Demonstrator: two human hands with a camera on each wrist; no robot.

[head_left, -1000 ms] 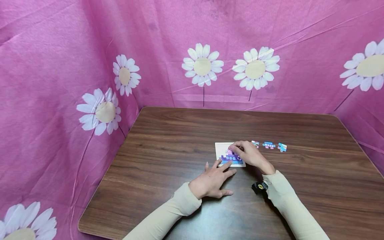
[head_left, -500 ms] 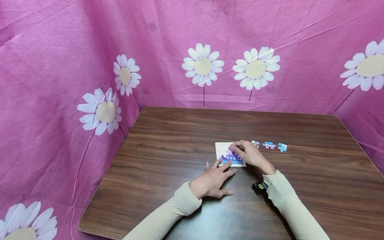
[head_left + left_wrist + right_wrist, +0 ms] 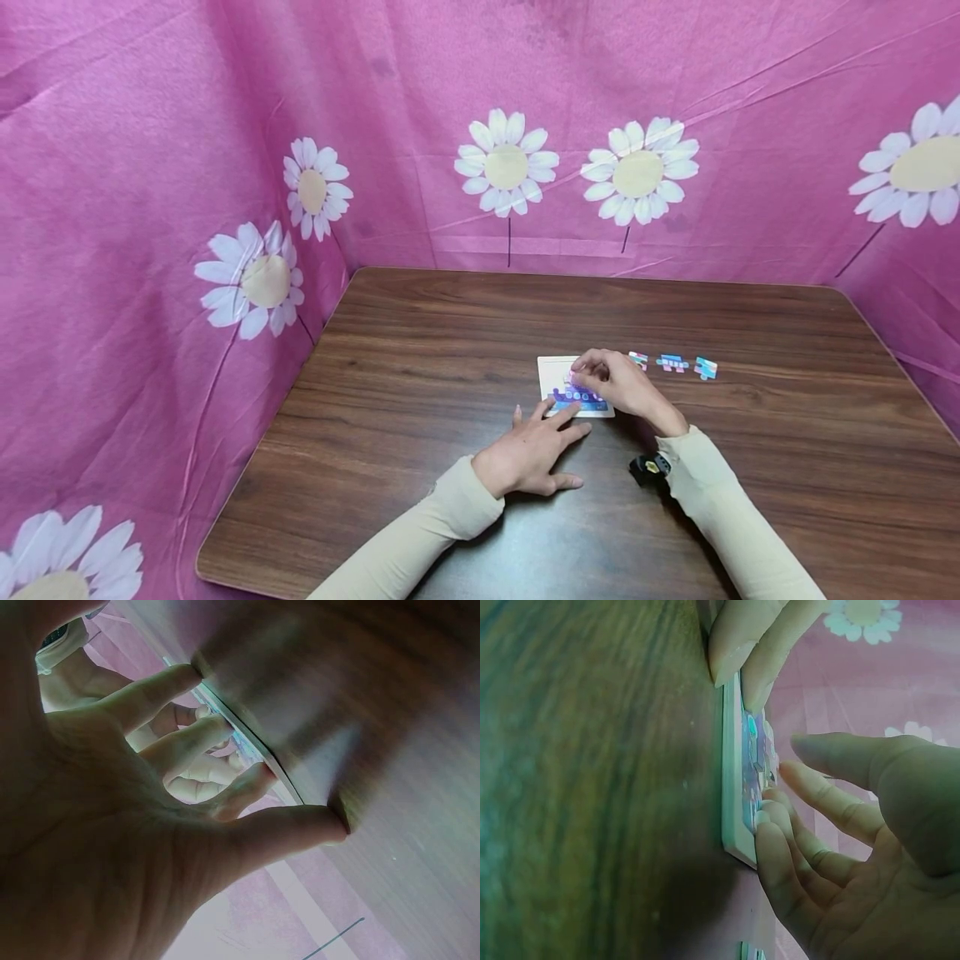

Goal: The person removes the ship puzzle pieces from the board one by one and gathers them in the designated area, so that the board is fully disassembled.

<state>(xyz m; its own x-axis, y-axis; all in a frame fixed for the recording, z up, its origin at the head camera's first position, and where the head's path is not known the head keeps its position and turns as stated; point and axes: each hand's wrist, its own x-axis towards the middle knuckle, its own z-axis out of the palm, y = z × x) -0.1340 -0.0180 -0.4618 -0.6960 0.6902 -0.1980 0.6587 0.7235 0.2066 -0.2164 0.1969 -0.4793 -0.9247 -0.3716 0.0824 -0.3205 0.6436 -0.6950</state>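
A small white-framed puzzle board [image 3: 551, 367] lies on the table, with a purple and blue picture partly filled in. My left hand [image 3: 528, 454] spreads its straight fingers against the near edge of the board, the fingertips [image 3: 727, 664] resting on its rim. My right hand [image 3: 618, 383] bends over the right part of the board. In the right wrist view, its lower fingertips [image 3: 769, 832] touch the board's face. Its thumb [image 3: 817, 750] and index finger stand apart, with nothing seen between them. The hand hides part of the picture.
To the right of the board lie three loose puzzle pieces: one partly behind the right hand [image 3: 638, 359], a blue and pink one [image 3: 672, 363], and a light blue one [image 3: 706, 367]. A pink cloth with daisies [image 3: 420, 125] hangs behind the wooden table [image 3: 420, 333].
My right thumb and index finger have shifted slightly over the board, and the thumb now covers more of its pink part. The left hand has stayed in place.
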